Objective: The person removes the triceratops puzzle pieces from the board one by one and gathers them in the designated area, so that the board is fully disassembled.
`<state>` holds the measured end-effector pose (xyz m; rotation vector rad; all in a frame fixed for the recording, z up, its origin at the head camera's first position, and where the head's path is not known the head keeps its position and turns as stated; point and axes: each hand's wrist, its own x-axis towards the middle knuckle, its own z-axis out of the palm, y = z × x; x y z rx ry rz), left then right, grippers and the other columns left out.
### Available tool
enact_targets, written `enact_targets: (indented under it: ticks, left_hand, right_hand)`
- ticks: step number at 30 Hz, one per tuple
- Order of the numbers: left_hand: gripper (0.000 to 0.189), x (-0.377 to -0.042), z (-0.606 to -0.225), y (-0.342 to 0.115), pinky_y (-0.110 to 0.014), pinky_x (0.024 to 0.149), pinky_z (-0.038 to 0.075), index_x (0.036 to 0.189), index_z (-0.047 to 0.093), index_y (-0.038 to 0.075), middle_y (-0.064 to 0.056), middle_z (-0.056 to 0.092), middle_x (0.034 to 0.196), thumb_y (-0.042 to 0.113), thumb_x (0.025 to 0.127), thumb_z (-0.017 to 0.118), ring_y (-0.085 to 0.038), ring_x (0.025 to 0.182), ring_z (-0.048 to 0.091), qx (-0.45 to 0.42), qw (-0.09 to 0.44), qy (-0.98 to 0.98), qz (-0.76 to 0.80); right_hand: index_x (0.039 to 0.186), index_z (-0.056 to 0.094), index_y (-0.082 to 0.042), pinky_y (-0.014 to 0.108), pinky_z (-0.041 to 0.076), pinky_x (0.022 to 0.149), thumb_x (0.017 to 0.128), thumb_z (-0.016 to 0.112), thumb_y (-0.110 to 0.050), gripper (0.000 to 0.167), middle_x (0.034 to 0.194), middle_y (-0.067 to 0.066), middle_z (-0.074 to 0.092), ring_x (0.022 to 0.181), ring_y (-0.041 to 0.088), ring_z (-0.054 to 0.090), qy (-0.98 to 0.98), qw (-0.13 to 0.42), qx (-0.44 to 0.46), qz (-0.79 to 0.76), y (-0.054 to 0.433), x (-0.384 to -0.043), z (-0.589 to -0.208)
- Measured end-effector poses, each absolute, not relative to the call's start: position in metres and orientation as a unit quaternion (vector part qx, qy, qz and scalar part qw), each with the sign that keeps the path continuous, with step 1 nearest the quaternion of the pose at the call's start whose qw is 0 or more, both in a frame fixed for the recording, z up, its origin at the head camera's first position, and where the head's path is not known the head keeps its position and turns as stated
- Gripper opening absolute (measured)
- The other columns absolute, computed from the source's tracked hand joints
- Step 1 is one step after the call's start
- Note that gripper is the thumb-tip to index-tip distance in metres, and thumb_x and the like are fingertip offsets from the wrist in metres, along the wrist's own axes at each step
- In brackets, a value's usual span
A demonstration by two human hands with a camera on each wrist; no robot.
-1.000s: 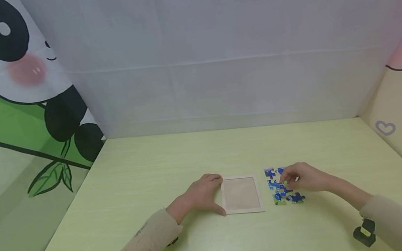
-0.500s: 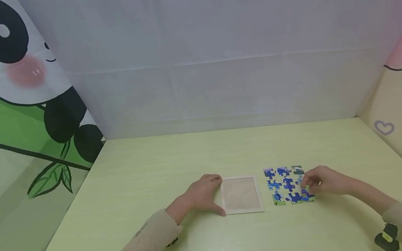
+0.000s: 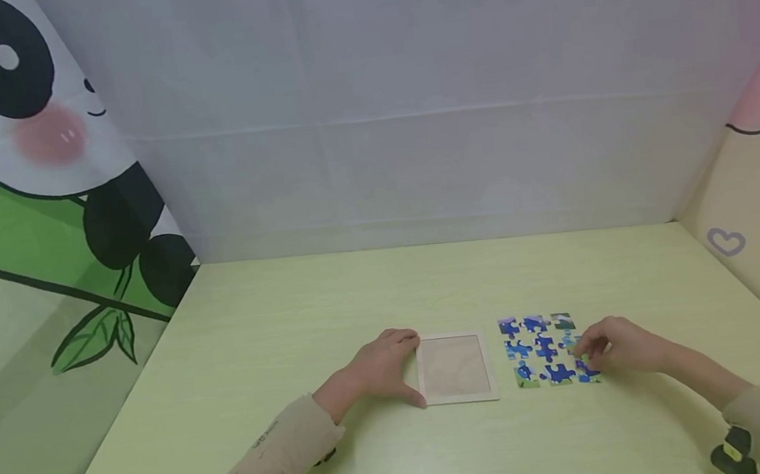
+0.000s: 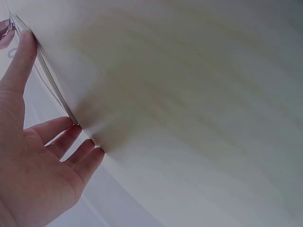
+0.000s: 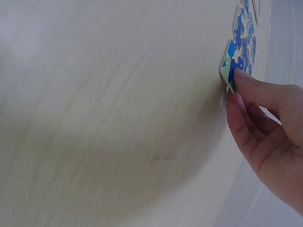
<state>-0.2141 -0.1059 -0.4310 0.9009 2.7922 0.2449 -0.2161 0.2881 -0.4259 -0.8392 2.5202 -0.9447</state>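
Observation:
My left hand [image 3: 386, 368] rests along the left side of a shallow square puzzle tray [image 3: 423, 373], its thumb at the near corner and its fingers at the far one. In the left wrist view the fingers [image 4: 87, 163] are spread, their tips touching the tray's edge [image 4: 57, 92]. To the right of the tray, several blue, purple and green jigsaw pieces [image 3: 545, 346] lie in loose rows. My right hand [image 3: 619, 346] is at the near right corner of these, where thumb and forefinger pinch the edge of a blue-and-green jigsaw piece [image 5: 229, 66]. Its fingers partly cover the piece above.
Everything lies on a pale yellow-green tabletop [image 3: 276, 311]. A white cloth backdrop [image 3: 428, 169] rises behind its far edge. Printed panels stand at both sides, with a cartoon panda [image 3: 26, 97] on the left and a heart outline [image 3: 726, 240] on the right.
The right hand has moved right from the middle of the pieces to the near right corner, then slightly farther right with the corner piece. Loose rows of pieces now show. The left hand has stayed put.

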Motion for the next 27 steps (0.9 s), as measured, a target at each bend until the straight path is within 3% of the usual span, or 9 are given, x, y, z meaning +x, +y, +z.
enact_targets:
  ticks: [13, 19, 23, 27]
  left_hand:
    - [0.099, -0.215, -0.432, -0.107, -0.036, 0.100, 0.036, 0.136, 0.040, 0.004, -0.006, 0.037, 0.141, 0.061, 0.062, 0.072, -0.023, 0.130, 0.030, 0.311, 0.098, 0.941, 0.086]
    - [0.100, -0.216, -0.435, -0.107, -0.036, 0.100, 0.037, 0.137, 0.039, 0.005, -0.005, 0.036, 0.141, 0.062, 0.061, 0.072, -0.022, 0.131, 0.029, 0.311, 0.098, 0.942, 0.081]
    - [0.101, -0.219, -0.432, -0.108, -0.037, 0.101, 0.035, 0.136, 0.039, 0.006, -0.006, 0.036, 0.141, 0.063, 0.060, 0.071, -0.023, 0.131, 0.029, 0.310, 0.110, 0.940, 0.088]
    - [0.100, -0.226, -0.422, -0.111, -0.038, 0.102, 0.034, 0.137, 0.038, 0.005, -0.008, 0.033, 0.143, 0.066, 0.063, 0.067, -0.025, 0.131, 0.030, 0.297, 0.109, 0.944, 0.098]
  right_hand:
    - [0.089, 0.067, 0.000, 0.021, 0.050, 0.061, 0.074, 0.067, 0.006, 0.016, 0.089, 0.009, 0.065, 0.071, 0.008, 0.054, 0.885, 0.143, -0.300, -0.327, 0.286, -0.214, -0.429]
    - [0.088, 0.066, -0.002, 0.021, 0.049, 0.062, 0.075, 0.065, 0.007, 0.016, 0.089, 0.007, 0.065, 0.074, 0.016, 0.057, 0.884, 0.134, -0.303, -0.328, 0.285, -0.213, -0.428]
    - [0.088, 0.065, -0.001, 0.020, 0.048, 0.060, 0.076, 0.065, 0.007, 0.015, 0.083, 0.002, 0.064, 0.071, 0.010, 0.054, 0.895, 0.098, -0.304, -0.313, 0.282, -0.215, -0.426]
    - [0.096, 0.064, 0.002, 0.023, 0.048, 0.060, 0.078, 0.066, 0.001, 0.018, 0.080, -0.001, 0.061, 0.071, 0.008, 0.054, 0.921, 0.015, -0.298, -0.251, 0.277, -0.221, -0.421]
